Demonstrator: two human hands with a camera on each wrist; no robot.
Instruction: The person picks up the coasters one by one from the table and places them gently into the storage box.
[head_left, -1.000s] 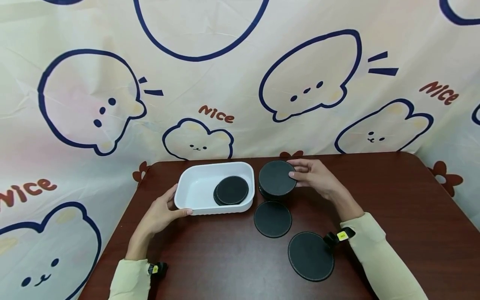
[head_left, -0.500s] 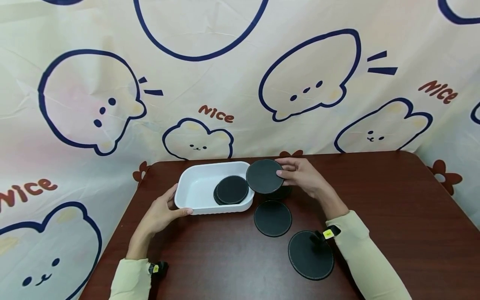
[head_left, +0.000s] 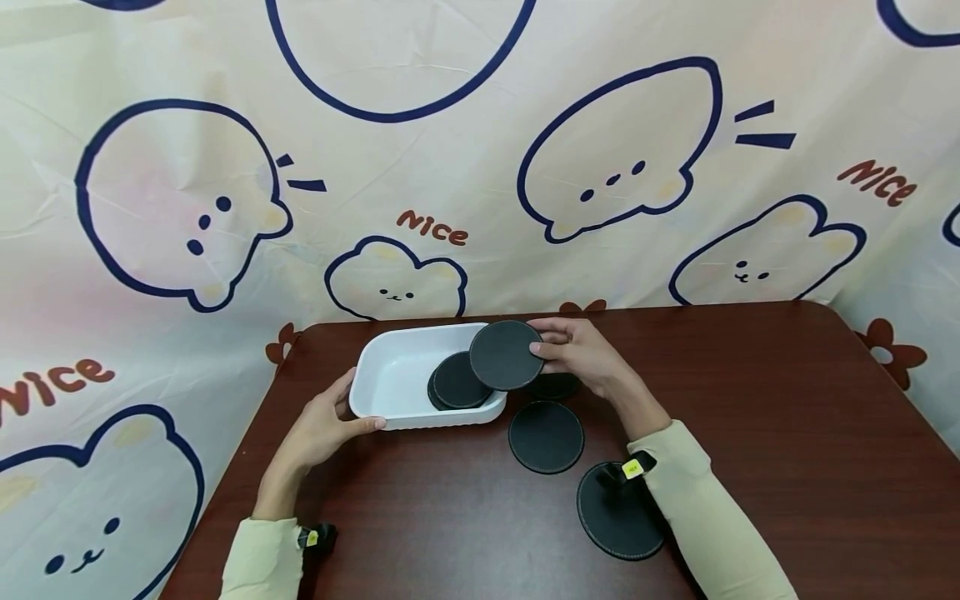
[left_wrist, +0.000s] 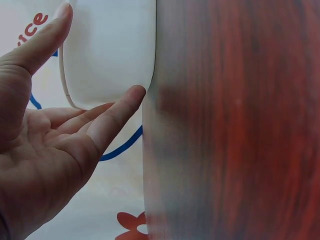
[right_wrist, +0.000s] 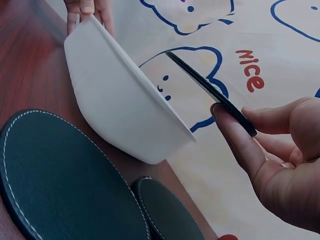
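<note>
Behind both hands hangs a big cloth [head_left: 375,192], with blue animal drawings and the word "Nice" in red. Under the hands is a shiny brown table [head_left: 787,417]. Pale green sleeves [head_left: 720,517] cover both arms. A white tub [head_left: 393,367] sits between the two hands. The left hand [head_left: 322,425] holds one end of it, thumb and fingers spread on it. The right hand [head_left: 581,350] is well apart from the left one and pinches a round mat [head_left: 504,357], black, thumb on top and fingers below, over the tub's end closest to that hand. The widest mat [head_left: 618,525] lies by the right wrist, partly covered by the sleeve. A near mat [head_left: 546,437] lies closer to the person than the right hand. A hidden mat [head_left: 557,385] peeks out below the right hand. Two smaller mats [head_left: 456,382] are stacked in the tub, between the hands. A little black box [head_left: 318,537] with a yellow label is on the left wrist.
</note>
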